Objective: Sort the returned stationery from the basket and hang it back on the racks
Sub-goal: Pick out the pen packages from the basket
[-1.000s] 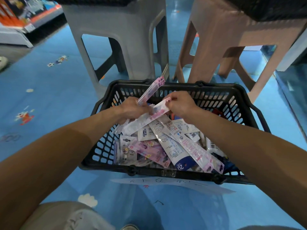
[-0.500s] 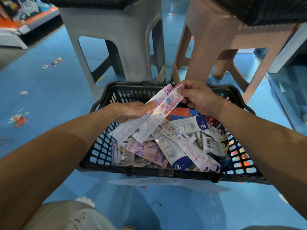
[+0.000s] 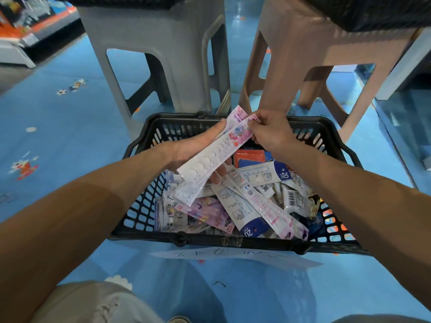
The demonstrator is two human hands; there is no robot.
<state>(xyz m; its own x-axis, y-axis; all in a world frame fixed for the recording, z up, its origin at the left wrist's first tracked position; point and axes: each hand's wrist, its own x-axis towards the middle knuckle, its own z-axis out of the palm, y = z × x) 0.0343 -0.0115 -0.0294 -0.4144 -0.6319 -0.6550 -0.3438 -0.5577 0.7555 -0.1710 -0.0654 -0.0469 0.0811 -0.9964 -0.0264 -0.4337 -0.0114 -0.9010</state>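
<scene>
Left hand (image 3: 196, 145): clasped round two pink-and-white ruler packs (image 3: 210, 159), thumb on top, fingers beneath.
Right hand (image 3: 270, 134): pinching the front pack's upper end.
Packs: slanted, above the black basket (image 3: 142, 206).
Basket: on the blue floor (image 3: 70, 159), heaped with packaged stationery (image 3: 247, 206).
Beyond: grey stool (image 3: 163, 43), beige stool (image 3: 303, 47).

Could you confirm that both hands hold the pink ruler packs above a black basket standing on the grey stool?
Not quite: the head view shows the basket standing on the blue floor, in front of the grey stool. The left hand and right hand do hold the ruler packs above it.
</scene>
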